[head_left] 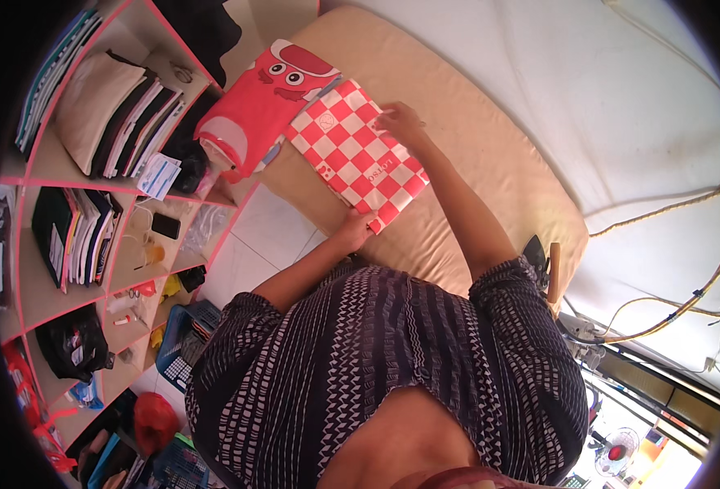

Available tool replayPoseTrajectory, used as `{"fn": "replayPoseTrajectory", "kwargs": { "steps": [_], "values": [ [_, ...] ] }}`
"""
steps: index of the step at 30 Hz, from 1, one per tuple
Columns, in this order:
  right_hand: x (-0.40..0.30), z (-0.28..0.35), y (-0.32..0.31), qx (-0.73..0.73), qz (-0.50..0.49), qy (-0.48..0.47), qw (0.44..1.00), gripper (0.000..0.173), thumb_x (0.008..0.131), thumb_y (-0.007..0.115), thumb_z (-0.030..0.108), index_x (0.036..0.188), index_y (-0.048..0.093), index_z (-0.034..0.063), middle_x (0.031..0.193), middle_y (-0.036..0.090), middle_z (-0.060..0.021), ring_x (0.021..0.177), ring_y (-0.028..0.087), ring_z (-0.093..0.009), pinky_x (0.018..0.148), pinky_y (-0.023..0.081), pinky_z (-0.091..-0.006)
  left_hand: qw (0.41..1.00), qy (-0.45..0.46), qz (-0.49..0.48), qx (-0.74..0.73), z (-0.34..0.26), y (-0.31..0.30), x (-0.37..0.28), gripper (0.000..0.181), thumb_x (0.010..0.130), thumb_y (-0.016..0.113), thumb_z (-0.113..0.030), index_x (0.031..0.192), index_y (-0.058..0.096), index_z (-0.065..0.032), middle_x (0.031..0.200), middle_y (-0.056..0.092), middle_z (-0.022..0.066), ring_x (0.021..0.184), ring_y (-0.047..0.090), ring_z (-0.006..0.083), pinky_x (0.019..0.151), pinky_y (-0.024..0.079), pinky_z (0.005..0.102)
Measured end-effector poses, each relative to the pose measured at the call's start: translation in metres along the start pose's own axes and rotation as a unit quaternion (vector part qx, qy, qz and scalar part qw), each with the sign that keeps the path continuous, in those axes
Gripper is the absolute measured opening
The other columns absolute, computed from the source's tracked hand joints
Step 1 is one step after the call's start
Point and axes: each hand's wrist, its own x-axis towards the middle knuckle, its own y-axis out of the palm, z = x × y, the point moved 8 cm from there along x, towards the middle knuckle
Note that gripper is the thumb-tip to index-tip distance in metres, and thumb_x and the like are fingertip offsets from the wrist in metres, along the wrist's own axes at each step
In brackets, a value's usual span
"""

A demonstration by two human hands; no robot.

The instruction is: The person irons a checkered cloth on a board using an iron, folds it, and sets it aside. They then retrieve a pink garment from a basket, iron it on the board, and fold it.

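A folded red-and-white checked cloth (360, 153) lies on a tan padded surface (457, 91), with lettering and a small face motif printed on it. My left hand (355, 232) grips its near corner, thumb on top and the other fingers mostly hidden. At the far right edge of the cloth is my right hand (401, 125), its fingers bent and slightly blurred, touching or just above the fabric. Beside the cloth on the left lies a folded red cloth (243, 110) with a cartoon face, its near end bulging in a roll.
A clothes iron (537, 260) stands at the padded surface's right end, near a power strip (580, 330) and hanging cables (671, 318). On the left, a pink-edged shelf unit (100, 305) holds books, bags and a phone (166, 226). A blue plastic basket (182, 342) sits on the floor.
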Motion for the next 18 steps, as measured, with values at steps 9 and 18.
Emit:
{"fn": "replayPoseTrajectory", "kwargs": {
  "steps": [9,18],
  "values": [
    [-0.118,-0.068,-0.163,-0.22,-0.257,-0.06,0.939,0.015,0.086,0.058,0.01,0.097,0.066,0.0042,0.093,0.069,-0.0135,0.084,0.068,-0.027,0.073,0.054,-0.0347,0.666,0.407,0.067,0.622,-0.082,0.128,-0.024,0.059,0.087,0.051,-0.008,0.14,0.027,0.0016,0.141,0.035,0.0206,0.13,0.036,0.0358,0.108,0.029,0.0488],
    [-0.274,-0.073,-0.276,-0.31,-0.386,-0.12,0.86,0.015,0.084,0.056,-0.002,0.095,0.066,0.0034,0.092,0.067,-0.0138,0.082,0.067,-0.027,0.071,0.053,-0.0325,0.43,0.35,0.117,0.824,-0.006,0.142,0.053,0.062,0.089,0.041,-0.008,0.144,0.015,0.007,0.151,0.022,0.0203,0.141,0.02,0.0332,0.111,0.015,0.0572]
  ]
}}
